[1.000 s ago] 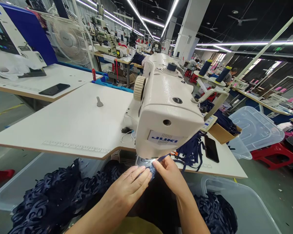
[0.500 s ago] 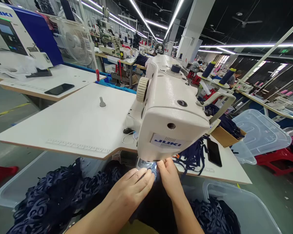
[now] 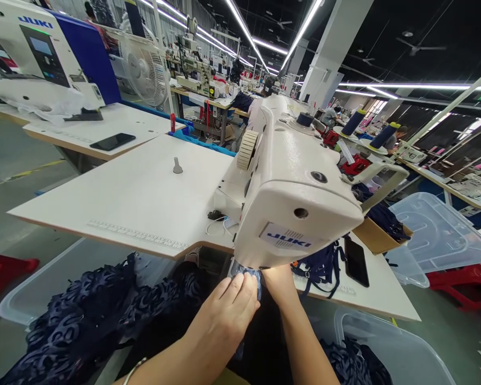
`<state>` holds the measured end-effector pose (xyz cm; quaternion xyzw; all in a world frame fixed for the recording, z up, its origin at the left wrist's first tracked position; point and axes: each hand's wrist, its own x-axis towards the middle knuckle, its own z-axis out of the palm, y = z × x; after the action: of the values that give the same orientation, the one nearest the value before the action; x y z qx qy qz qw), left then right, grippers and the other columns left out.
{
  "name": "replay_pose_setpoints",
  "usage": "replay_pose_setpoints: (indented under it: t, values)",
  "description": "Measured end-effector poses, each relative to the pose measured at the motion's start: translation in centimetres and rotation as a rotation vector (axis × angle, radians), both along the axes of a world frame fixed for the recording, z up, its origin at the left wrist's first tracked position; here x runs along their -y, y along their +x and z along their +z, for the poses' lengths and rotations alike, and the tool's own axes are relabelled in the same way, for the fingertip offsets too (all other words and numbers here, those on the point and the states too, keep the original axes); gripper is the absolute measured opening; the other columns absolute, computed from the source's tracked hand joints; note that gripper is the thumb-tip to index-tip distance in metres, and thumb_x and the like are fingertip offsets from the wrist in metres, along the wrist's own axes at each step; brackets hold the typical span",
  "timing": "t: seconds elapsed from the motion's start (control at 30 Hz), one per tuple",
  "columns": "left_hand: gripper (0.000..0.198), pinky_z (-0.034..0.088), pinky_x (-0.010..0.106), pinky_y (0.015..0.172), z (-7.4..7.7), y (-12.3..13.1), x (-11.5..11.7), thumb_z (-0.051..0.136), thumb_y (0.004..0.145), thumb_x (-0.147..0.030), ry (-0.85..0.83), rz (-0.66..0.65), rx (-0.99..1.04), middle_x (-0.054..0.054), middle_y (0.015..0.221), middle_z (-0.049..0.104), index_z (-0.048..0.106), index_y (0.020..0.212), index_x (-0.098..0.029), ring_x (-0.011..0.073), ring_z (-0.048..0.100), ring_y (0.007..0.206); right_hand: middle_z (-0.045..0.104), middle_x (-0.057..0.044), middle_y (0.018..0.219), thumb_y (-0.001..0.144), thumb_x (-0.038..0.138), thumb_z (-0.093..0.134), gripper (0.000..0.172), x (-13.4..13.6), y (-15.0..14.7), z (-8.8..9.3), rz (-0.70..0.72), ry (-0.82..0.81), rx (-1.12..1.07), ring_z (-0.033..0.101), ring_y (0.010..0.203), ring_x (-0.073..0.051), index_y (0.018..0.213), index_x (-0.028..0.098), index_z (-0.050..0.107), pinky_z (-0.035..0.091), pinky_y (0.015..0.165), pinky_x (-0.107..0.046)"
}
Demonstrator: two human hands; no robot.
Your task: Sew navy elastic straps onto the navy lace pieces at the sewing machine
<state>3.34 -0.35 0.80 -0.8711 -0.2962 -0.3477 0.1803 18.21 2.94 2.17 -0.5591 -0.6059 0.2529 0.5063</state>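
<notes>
In front of me stands a white sewing machine [image 3: 304,166], its head hiding the needle area. Under its left edge lies a piece of blue patterned fabric [image 3: 253,274]. My left hand [image 3: 230,310] is closed on this fabric, fingers together on top, and a bit of blue cloth hangs below the palm. My right hand [image 3: 279,283] reaches up beneath the machine head, close to the fabric's right side; its fingers are hidden behind the head. Navy straps [image 3: 320,267] lie on the table just right of my right hand.
A phone [image 3: 356,262] and a cardboard box [image 3: 379,235] of dark cloth stand to the right. Plastic bins of navy patterned pieces [image 3: 72,321] sit below the white table [image 3: 136,198]. A grey metal piece [image 3: 177,166] lies on the tabletop. A second machine [image 3: 44,59] is at left.
My right hand has moved further under the machine head, so its fingers no longer show. My left hand now lies flatter over the fabric. The whole view has shifted slightly.
</notes>
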Motion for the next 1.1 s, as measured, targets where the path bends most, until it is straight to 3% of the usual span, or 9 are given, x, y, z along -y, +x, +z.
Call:
replay_pose_setpoints:
  t: [0.13, 0.33, 0.7, 1.1]
  values:
    - [0.026, 0.04, 0.035, 0.087, -0.2, 0.2, 0.2, 0.042, 0.095, -0.014, -0.021, 0.015, -0.026, 0.01, 0.104, 0.069, 0.061, 0.111, -0.006, 0.0213, 0.061, 0.097, 0.073, -0.008, 0.094, 0.078, 0.021, 0.051, 0.036, -0.1, -0.1, 0.2, 0.001, -0.062, -0.079, 0.063, 0.1, -0.025, 0.11, 0.017, 0.068, 0.047, 0.093, -0.038]
    - [0.026, 0.041, 0.036, 0.086, -0.8, 0.5, 0.2, 0.043, 0.095, -0.015, -0.004, 0.025, -0.018, 0.011, 0.104, 0.068, 0.062, 0.11, -0.005, 0.022, 0.061, 0.096, 0.072, -0.009, 0.099, 0.077, 0.023, 0.053, 0.04, -0.2, -0.1, 0.0, -0.013, -0.082, -0.088, 0.061, 0.107, -0.027, 0.114, 0.017, 0.066, 0.046, 0.096, -0.039]
    - [0.025, 0.041, 0.036, 0.083, -0.6, 0.5, 0.3, 0.045, 0.095, -0.014, 0.014, 0.053, -0.003, 0.01, 0.103, 0.069, 0.062, 0.11, -0.005, 0.0219, 0.062, 0.094, 0.073, -0.008, 0.095, 0.081, 0.025, 0.051, 0.037, -0.5, 0.6, -0.9, 0.031, -0.087, -0.029, 0.062, 0.104, -0.025, 0.114, 0.018, 0.065, 0.044, 0.097, -0.04]
    - [0.026, 0.044, 0.033, 0.083, 0.1, -0.3, 0.4, 0.044, 0.095, -0.02, -0.007, 0.096, 0.006, 0.011, 0.102, 0.069, 0.061, 0.11, -0.007, 0.0204, 0.062, 0.092, 0.073, -0.008, 0.092, 0.08, 0.025, 0.052, 0.033, -0.2, 0.1, -0.2, 0.028, -0.094, -0.053, 0.063, 0.101, -0.026, 0.108, 0.019, 0.068, 0.048, 0.091, -0.039]
